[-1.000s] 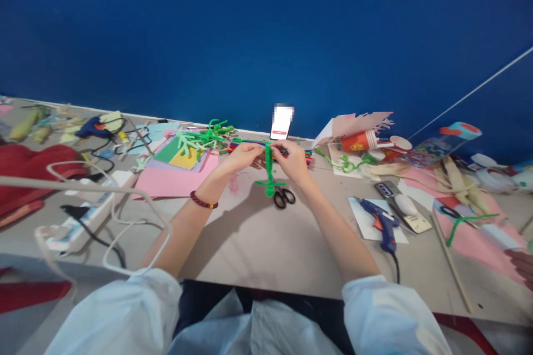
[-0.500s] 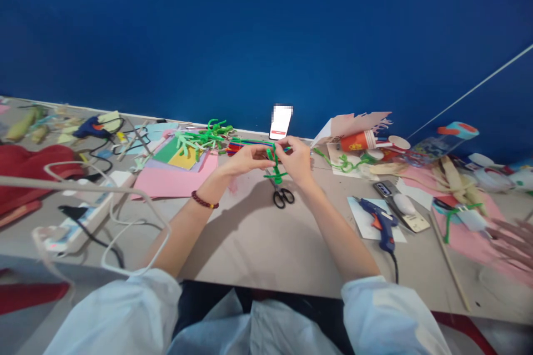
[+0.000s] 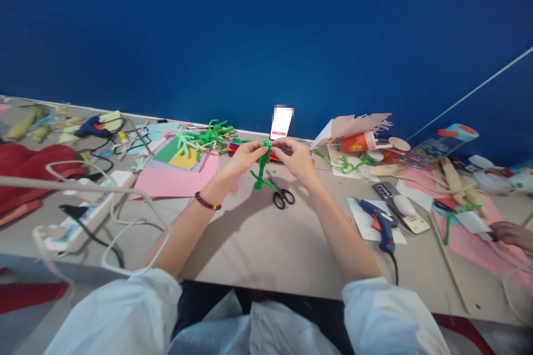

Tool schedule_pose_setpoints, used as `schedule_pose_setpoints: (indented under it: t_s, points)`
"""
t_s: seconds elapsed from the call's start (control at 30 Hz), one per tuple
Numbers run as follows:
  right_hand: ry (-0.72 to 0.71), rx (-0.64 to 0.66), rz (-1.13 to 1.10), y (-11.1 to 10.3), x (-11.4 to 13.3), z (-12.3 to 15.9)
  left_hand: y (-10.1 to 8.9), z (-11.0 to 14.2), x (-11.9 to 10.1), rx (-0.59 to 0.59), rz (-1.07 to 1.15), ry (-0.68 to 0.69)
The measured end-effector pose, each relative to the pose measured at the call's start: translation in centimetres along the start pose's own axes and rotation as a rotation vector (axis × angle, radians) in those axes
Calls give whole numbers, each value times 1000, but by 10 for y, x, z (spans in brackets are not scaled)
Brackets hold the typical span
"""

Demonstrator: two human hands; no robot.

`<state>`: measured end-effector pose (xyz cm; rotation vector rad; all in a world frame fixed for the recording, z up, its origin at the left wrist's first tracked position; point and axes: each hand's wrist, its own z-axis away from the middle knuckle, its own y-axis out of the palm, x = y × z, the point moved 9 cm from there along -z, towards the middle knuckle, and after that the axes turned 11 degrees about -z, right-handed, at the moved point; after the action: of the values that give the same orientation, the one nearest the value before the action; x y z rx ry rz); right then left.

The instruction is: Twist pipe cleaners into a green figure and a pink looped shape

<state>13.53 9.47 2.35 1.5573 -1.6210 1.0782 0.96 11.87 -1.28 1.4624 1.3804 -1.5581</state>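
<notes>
Between my hands hangs a green pipe-cleaner figure (image 3: 262, 168), with a crosspiece and a rounded lump at its lower end. My left hand (image 3: 246, 156) pinches its upper end between thumb and fingers. Against the same end, my right hand (image 3: 293, 158) has its thumb and forefinger closed. Black-handled scissors (image 3: 283, 198) lie on the table just below and right of the figure. Behind my hands, a bundle of coloured pipe cleaners (image 3: 235, 147) is partly hidden. A phone (image 3: 281, 122) with a lit screen leans against the blue wall.
On the left are green pipe-cleaner pieces (image 3: 210, 134), pink paper (image 3: 177, 180), and a power strip (image 3: 89, 216) with loose cables. A blue glue gun (image 3: 383, 223), a phone with a mouse-shaped object on it, and paper cups (image 3: 358, 141) sit right. Another person's hand (image 3: 514, 234) holds a white object.
The green figure tilted toward the right, then swung back left and hangs down again. My fingers shifted along its top. At the right, the other person's hand reached in and took a white object.
</notes>
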Motion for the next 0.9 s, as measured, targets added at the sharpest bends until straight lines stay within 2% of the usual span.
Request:
schedule_pose_setpoints:
  t_s: [0.27,0.53,0.6,0.8,0.9]
  points:
    - [-117,-49,153,-4,10,1,3,6,-11,4,-14,-45]
    - [-204,-49,161,-3,18,2,-1,9,-12,-48,-97,-25]
    - [-161,-64,112,-3,13,2,-3,10,-13,-68,-103,-35]
    - [173,-66,-241,0,-20,0,-4,9,-15,-102,-107,6]
    - [269,-43,-343,3,-28,0,-5,10,-18,-114,-165,25]
